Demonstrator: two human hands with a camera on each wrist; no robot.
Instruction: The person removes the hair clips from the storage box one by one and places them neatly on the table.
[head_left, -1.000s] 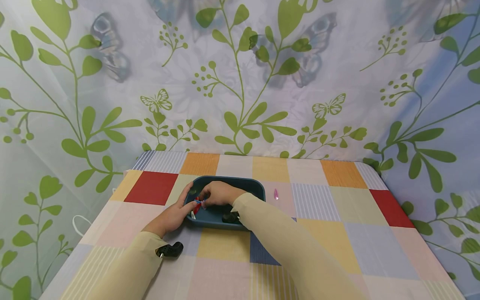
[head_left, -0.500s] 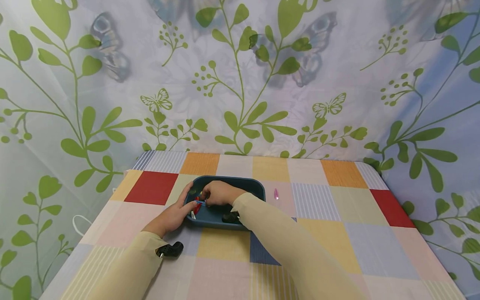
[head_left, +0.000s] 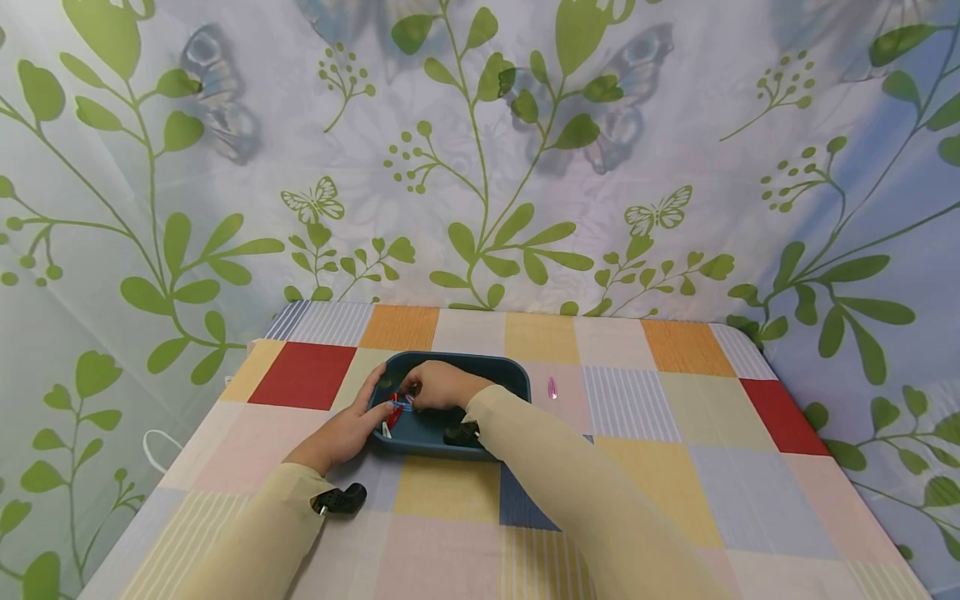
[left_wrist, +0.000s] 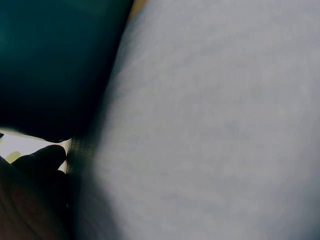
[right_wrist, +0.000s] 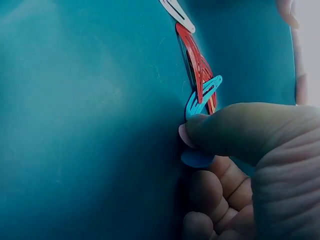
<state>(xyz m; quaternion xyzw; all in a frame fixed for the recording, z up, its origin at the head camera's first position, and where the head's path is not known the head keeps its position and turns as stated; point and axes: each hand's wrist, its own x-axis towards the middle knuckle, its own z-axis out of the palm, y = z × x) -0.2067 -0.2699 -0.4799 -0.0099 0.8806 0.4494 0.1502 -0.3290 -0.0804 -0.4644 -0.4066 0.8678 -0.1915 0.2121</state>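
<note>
A dark teal tray (head_left: 453, 448) sits on the table, and several snap hair clips lie along its left side. My left hand (head_left: 341, 437) holds the tray's left wall, thumb over the rim and fingers outside. Inside the tray my right hand (head_left: 442, 387) is among the clips. In the right wrist view its thumb and curled fingers pinch at a blue rounded clip end (right_wrist: 197, 159). A light blue hair clip (right_wrist: 204, 95) touches the thumb and overlaps red hair clips (right_wrist: 192, 55); a white hair clip (right_wrist: 176, 12) lies beyond them. The thumb partly hides the pinched piece.
A pink hair clip (head_left: 552, 388) lies on the patchwork tablecloth (head_left: 637, 467) right of the tray. Black wrist devices (head_left: 341, 500) hang by both sleeves. A patterned curtain (head_left: 480, 167) stands behind the table. A white cable (head_left: 153, 450) loops at the left edge.
The right fingers shift slightly among the clips, a little right and then back left. The left hand and the tray stay put.
</note>
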